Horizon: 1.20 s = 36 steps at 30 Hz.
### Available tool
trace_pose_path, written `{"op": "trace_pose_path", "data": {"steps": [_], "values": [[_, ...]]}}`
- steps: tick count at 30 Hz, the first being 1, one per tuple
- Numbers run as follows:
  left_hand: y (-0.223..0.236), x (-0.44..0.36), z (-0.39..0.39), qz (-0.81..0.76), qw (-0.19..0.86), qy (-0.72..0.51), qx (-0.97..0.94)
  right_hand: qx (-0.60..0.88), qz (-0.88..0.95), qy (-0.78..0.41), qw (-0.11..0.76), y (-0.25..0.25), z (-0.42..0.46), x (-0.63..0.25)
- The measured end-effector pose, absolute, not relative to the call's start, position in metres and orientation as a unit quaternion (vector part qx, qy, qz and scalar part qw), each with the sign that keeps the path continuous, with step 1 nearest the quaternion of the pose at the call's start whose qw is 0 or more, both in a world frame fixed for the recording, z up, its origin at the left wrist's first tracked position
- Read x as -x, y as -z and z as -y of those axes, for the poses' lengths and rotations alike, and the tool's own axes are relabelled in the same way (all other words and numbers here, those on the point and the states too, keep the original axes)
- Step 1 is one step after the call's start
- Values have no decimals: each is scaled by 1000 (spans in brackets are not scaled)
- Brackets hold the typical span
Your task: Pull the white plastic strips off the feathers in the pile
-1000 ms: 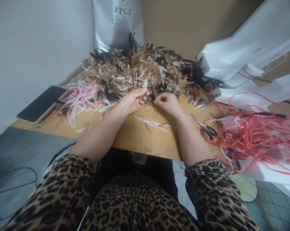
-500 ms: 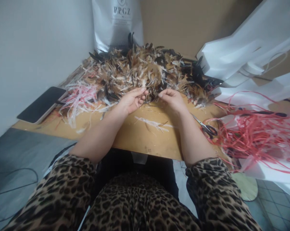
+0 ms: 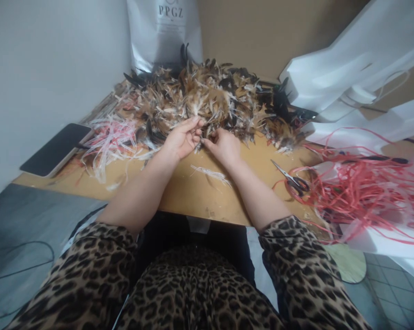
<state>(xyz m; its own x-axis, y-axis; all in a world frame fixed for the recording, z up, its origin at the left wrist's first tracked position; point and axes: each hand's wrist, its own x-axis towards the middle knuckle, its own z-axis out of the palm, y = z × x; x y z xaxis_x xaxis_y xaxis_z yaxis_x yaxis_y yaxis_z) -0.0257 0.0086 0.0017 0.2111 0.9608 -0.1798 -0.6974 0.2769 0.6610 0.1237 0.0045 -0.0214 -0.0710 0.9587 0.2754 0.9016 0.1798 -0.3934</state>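
A large heap of brown, black and white feathers [image 3: 207, 98] lies across the back of the table. At its front edge my left hand [image 3: 183, 136] is closed, palm partly turned up, thumb and forefinger pinched together. A small feather tip seems to show just below its curled fingers. Close beside it, almost touching, my right hand [image 3: 224, 145] is closed too, thumb and forefinger pinching toward the left fingers. What lies in the right pinch is too small to make out. Just in front of the hands, some thin white strips [image 3: 212, 173] lie on the tabletop [image 3: 193, 197].
Scissors [image 3: 292, 178] lie right of my right forearm, beside a tangle of red strings [image 3: 368, 195]. On the left are a phone [image 3: 57, 149] and a bundle of white and pink strips [image 3: 112, 137]. A white bag [image 3: 165, 36] stands behind the feathers; white sheeting [image 3: 351, 59] is at back right.
My right hand has moved left, from apart to right beside my left hand. The left hand stays pinched in nearly the same place. The view has shifted slightly.
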Motion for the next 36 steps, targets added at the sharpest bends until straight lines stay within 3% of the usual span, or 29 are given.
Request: {"op": "trace_pose_path", "data": {"steps": [3, 8, 12, 18, 26, 31, 36], "values": [[-1, 25, -9, -287, 749, -555, -223, 638, 742, -38, 202, 23, -9, -120], [-2, 27, -9, -288, 749, -555, -217, 631, 709, -122, 290, 23, -19, -151], [-4, 28, -8, -306, 741, -559, -211, 601, 731, -262, 192, 14, -21, -188], [-11, 31, -7, -301, 727, -580, -211, 564, 766, -122, 285, 4, -1, -161], [-15, 34, -6, -298, 720, -591, -209, 584, 797, -16, 154, 21, 5, -99], [-11, 33, -7, -297, 727, -582, -211, 631, 759, -17, 162, 12, -5, -130], [-7, 31, -7, -311, 730, -569, -217, 651, 740, -118, 120, 1, -9, -176]]}}
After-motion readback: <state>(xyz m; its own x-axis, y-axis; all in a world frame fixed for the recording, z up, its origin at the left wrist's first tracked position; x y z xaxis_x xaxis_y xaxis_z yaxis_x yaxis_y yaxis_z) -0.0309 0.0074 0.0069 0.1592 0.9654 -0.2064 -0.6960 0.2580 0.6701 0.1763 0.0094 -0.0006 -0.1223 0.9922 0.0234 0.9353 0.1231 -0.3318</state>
